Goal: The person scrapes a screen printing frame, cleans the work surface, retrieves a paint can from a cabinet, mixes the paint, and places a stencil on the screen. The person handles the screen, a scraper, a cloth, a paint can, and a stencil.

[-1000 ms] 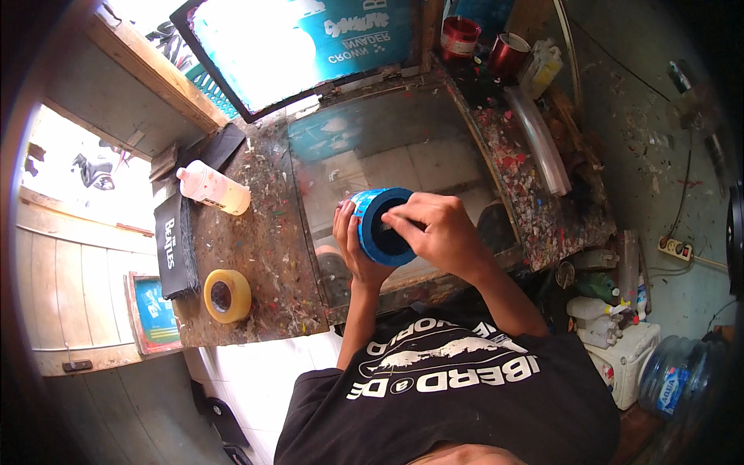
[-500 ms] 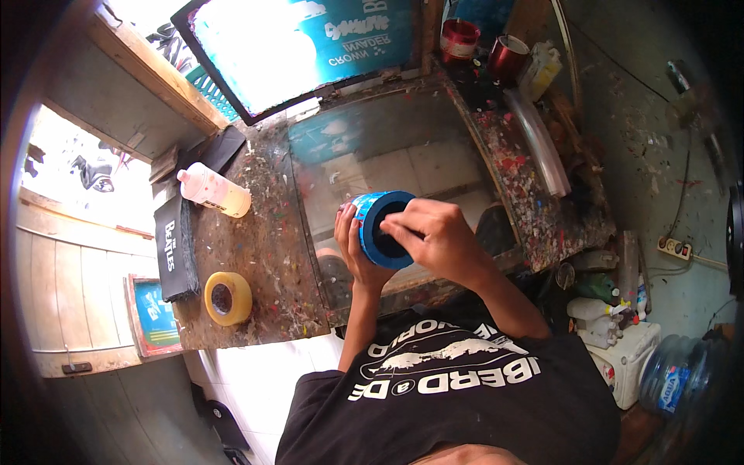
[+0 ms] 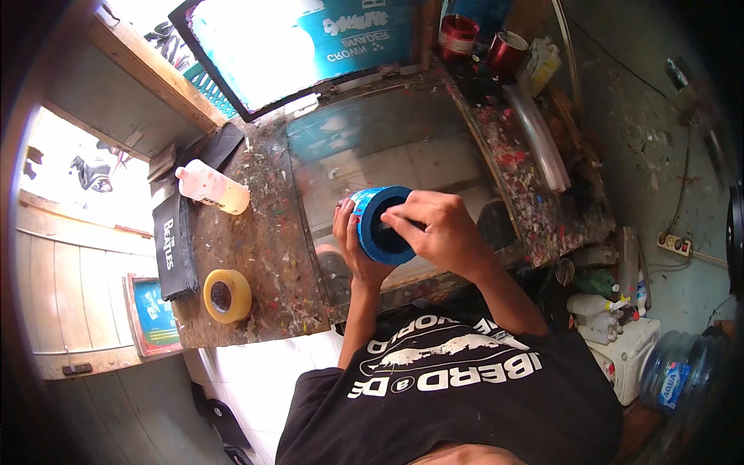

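My left hand [image 3: 356, 246] is wrapped round the side of a blue can [image 3: 364, 234], held tilted so that its wide round mouth faces me. The inside of the can looks dark. Over that mouth is my right hand [image 3: 435, 226], fingers pinched together with their tips just inside the rim. Whatever the pinch holds, if anything, I cannot make out. Both hands are above the glass plate [image 3: 372, 172] set into the worktable.
A hinged printing screen [image 3: 333, 66] stands raised at the back. To the left are a squeeze bottle [image 3: 215, 188], a tape roll [image 3: 227, 297] and black printed cloth [image 3: 173, 249]. Red cans [image 3: 508, 51] and a clear plastic roll [image 3: 538, 139] sit at the right on the paint-spattered tabletop [image 3: 271, 256].
The blue can has risen slightly in my left hand. My right hand's pinched fingers have shifted a little within the can's mouth.
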A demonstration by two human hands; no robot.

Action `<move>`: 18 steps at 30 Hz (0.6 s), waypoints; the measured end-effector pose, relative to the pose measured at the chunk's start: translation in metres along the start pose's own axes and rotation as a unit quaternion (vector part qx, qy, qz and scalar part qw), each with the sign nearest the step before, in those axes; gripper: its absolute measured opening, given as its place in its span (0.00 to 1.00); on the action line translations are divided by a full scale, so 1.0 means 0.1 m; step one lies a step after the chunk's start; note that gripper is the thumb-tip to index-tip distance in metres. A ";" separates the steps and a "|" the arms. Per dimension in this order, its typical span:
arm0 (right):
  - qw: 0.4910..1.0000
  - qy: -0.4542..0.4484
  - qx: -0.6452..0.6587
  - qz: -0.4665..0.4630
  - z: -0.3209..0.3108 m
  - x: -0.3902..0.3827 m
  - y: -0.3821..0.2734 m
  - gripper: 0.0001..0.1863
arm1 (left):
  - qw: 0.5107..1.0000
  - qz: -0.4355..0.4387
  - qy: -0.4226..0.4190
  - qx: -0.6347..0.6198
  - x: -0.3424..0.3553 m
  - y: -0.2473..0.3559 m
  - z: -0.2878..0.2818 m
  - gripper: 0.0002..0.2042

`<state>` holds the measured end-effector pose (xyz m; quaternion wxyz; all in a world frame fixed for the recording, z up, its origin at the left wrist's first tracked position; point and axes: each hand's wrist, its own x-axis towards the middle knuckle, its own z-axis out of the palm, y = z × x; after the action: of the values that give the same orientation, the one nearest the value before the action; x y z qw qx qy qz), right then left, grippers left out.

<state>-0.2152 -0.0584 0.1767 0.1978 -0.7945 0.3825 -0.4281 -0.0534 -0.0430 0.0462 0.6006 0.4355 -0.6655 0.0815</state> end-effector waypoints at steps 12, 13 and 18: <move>0.999 -0.040 -0.010 0.016 -0.03 0.04 -0.02 0.06 | 1.000 -0.003 0.000 0.003 -0.01 0.00 0.01 0.54; 0.997 -0.062 0.028 0.029 -0.03 0.04 -0.02 0.07 | 1.000 -0.006 -0.004 0.010 -0.01 0.00 0.01 0.54; 0.999 -0.032 -0.017 -0.001 -0.02 0.01 -0.02 0.06 | 1.000 0.000 0.006 0.000 -0.01 0.00 0.00 0.54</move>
<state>-0.2156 -0.0582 0.1801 0.1961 -0.8116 0.3823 -0.3958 -0.0534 -0.0428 0.0453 0.6047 0.4349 -0.6619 0.0836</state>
